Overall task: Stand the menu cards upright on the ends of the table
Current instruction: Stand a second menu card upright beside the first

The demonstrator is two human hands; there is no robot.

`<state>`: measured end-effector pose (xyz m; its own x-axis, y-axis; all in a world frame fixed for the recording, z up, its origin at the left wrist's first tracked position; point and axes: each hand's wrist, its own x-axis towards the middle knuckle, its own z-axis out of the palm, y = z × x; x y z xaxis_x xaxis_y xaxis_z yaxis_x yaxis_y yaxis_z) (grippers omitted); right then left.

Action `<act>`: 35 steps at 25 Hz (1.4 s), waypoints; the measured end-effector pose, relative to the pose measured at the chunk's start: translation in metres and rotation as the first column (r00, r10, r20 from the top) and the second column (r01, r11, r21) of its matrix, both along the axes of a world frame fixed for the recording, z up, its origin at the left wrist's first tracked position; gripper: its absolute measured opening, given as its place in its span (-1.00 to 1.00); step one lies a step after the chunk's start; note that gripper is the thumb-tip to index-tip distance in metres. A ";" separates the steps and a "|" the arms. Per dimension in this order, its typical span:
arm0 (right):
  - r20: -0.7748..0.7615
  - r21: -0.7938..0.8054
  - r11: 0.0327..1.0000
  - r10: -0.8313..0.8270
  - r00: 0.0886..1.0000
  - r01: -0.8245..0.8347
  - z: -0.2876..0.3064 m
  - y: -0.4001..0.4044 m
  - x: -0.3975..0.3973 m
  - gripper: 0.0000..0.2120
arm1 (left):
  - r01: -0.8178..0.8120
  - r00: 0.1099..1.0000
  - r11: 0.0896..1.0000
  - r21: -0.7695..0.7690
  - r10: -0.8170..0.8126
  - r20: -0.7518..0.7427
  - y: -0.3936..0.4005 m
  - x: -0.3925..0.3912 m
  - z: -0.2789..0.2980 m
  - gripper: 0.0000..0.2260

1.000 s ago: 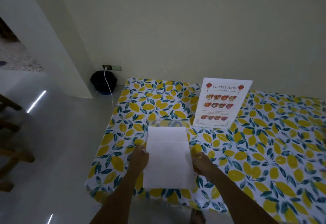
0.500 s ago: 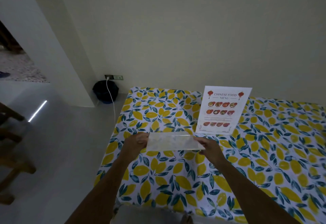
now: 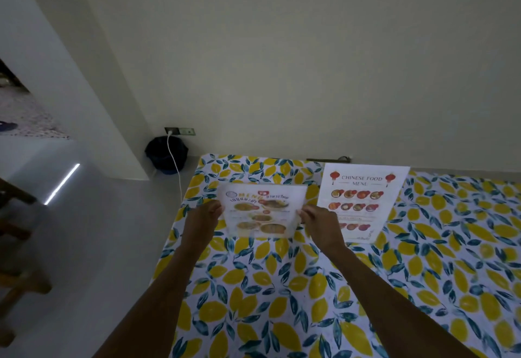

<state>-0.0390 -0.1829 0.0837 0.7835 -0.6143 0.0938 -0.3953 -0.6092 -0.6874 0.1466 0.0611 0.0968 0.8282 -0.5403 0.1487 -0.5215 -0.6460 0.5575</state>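
head view: left hand (image 3: 203,219) and right hand (image 3: 321,223) pinch thai menu card (image 3: 262,211) upright.

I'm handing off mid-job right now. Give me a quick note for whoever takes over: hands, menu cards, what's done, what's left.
Left hand: gripping the left edge of the Thai menu card.
Right hand: gripping its right edge.
That card is held upright, printed side facing the camera, near the left end of the table; whether its base touches the cloth cannot be told.
Chinese food menu card: standing upright, unheld, just right of it.
Done: one card standing.
Left: settle and release the held card, then check that the two cards sit at the table's ends rather than side by side.
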 end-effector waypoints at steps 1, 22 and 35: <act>0.002 -0.018 1.000 0.002 1.000 -0.002 0.000 -0.004 0.007 -0.74 | -0.052 0.997 0.999 -0.008 0.052 -0.058 -0.007 0.003 0.002 -0.79; -0.110 -0.138 0.989 -0.059 0.992 0.044 -0.017 -0.019 0.048 -0.75 | -0.181 0.982 0.983 -0.026 0.179 -0.066 -0.048 0.025 -0.012 -0.82; -0.365 -0.391 0.909 -0.012 0.931 -0.141 0.002 0.007 -0.004 -0.63 | -0.109 0.994 0.963 0.248 0.107 0.020 -0.023 -0.017 -0.023 -0.58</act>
<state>-0.0433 -0.1762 0.0861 0.8477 -0.5294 0.0338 -0.5134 -0.8349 -0.1984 0.1300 0.0383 0.0743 0.8830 -0.4685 0.0266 -0.4443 -0.8164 0.3690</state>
